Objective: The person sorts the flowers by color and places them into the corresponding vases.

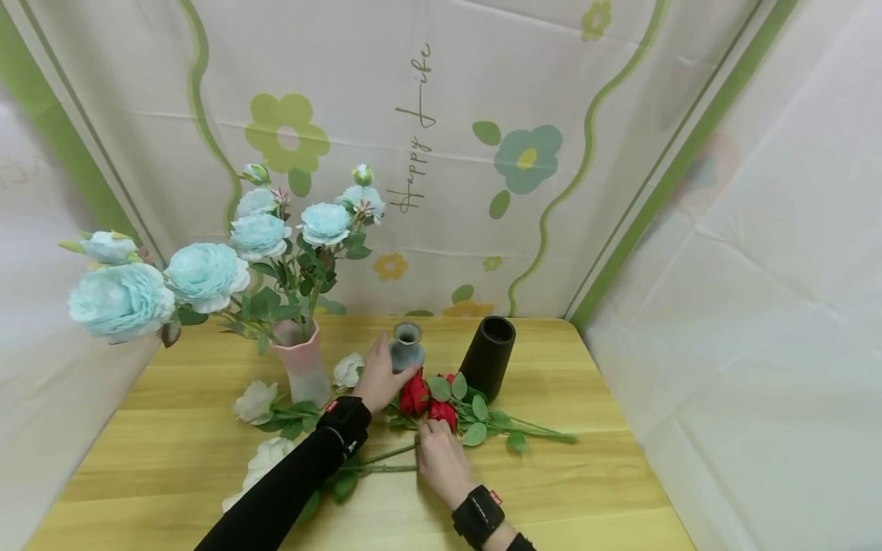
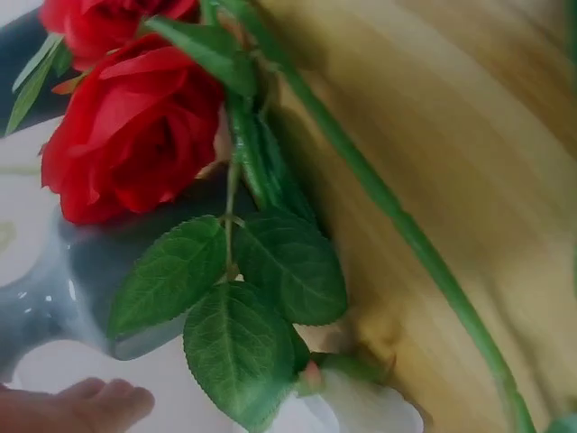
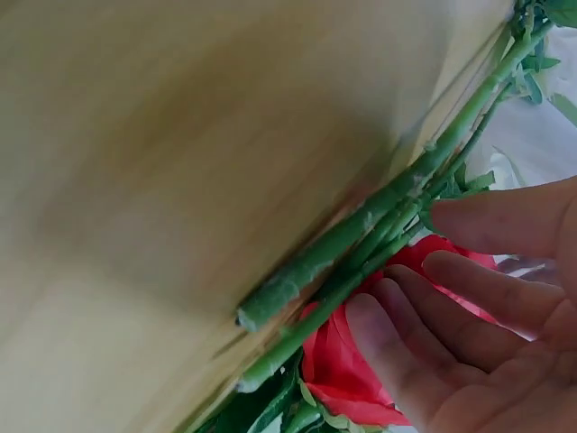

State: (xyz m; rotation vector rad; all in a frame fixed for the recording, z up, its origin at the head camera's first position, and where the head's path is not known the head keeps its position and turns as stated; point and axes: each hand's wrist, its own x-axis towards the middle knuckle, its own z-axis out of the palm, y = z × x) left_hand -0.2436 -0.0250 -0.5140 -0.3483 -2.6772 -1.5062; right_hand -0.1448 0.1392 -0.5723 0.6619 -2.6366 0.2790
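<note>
My left hand reaches to the near left side of a small grey-blue vase, thumb apart from the fingers. In the left wrist view a fingertip shows just below the vase, with red roses and green leaves in front. My right hand is over the stem ends of white roses, just below the red roses. In the right wrist view its loosely bent fingers and thumb lie right at the green stems, not closed round them.
A pink and white vase with tall pale-blue flowers stands at the left. Behind the red roses stands a black vase. More white roses lie on the wooden table. A printed curtain closes off the back.
</note>
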